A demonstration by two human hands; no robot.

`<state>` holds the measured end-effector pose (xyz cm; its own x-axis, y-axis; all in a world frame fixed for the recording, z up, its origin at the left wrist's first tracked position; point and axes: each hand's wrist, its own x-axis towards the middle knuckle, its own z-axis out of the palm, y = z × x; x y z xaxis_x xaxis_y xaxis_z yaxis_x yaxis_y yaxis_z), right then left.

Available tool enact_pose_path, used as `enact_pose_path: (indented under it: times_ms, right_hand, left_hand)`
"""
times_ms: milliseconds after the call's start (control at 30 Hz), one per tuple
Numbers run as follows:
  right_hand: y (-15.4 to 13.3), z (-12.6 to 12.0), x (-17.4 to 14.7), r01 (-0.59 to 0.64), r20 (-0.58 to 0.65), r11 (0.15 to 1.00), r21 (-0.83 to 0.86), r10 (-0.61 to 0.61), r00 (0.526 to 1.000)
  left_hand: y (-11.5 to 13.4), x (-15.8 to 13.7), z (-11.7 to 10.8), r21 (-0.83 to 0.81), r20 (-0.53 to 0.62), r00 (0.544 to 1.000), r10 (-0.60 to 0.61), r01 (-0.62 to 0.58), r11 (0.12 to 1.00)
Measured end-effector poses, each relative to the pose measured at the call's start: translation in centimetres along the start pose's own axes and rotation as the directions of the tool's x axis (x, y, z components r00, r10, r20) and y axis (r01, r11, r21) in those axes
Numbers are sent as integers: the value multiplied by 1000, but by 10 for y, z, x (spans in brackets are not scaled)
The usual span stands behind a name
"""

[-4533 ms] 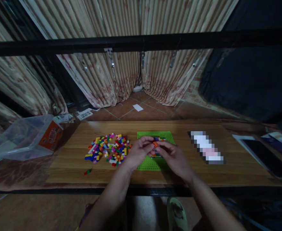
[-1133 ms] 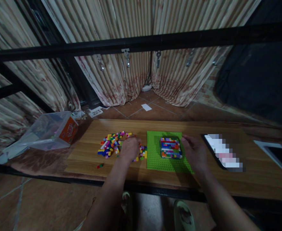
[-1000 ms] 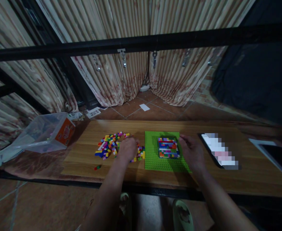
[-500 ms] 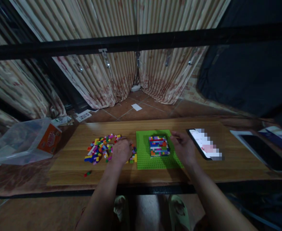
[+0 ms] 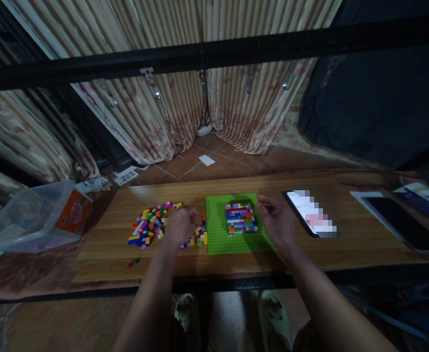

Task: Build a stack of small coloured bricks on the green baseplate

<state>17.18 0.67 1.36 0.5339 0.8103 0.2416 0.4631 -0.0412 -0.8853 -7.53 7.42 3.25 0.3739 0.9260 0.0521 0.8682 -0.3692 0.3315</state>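
The left hand (image 5: 179, 226) is resting palm down on the right-hand part of the pile of loose bricks (image 5: 155, 226), which is lying on the wooden board (image 5: 104, 244). The fingers are curled downward into the pile; whether they are gripping a brick cannot be told, because the back of the hand is covering them.

The right hand (image 5: 278, 224) is lying at the right edge of the green baseplate (image 5: 218, 237), with the wrist and forearm running back toward the near edge of the board. Its fingers are loosely bent and slightly apart, and they are holding nothing. The fingertips are pointing toward the brick block (image 5: 240, 218) and are sitting just beside its right side; contact cannot be confirmed.

The brick block is standing on the baseplate, nearer the far edge than the near edge. It is showing rows of mixed colours: red, blue, green, purple and orange. The baseplate is lying flat on the board, between the pile of loose bricks on the left and the phone (image 5: 310, 213) on the right.

A single small brick (image 5: 133, 262) is lying apart from the pile, near the front edge of the board. A clear plastic bag (image 5: 27, 215) with an orange label is lying off the left end of the board. A tablet (image 5: 401, 222) is lying at the far right. A black bar (image 5: 214, 51) is crossing the upper part of the view, with curtains (image 5: 170, 112) hanging behind it.
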Motion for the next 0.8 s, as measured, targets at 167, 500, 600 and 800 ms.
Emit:
enact_pose_path:
  times_ms: [167,500,600,800]
  right_hand:
    - [-3,4,-5,149,29,986,-74,-147,989]
    - [-16,8,-16,344,121,939,-23,-339,933]
    - [-29,18,-35,448,295,894,16,-433,852]
    - [-40,51,-72,590,615,807,-23,-454,645]
  left_hand:
    - [-4,-5,-4,-164,125,988,90,-69,984]
    - [-10,-7,-8,-150,120,990,73,-55,987]
    - [-13,-8,-11,-125,73,995,64,-54,991]
    - [-14,-8,-10,-117,14,997,78,-76,990]
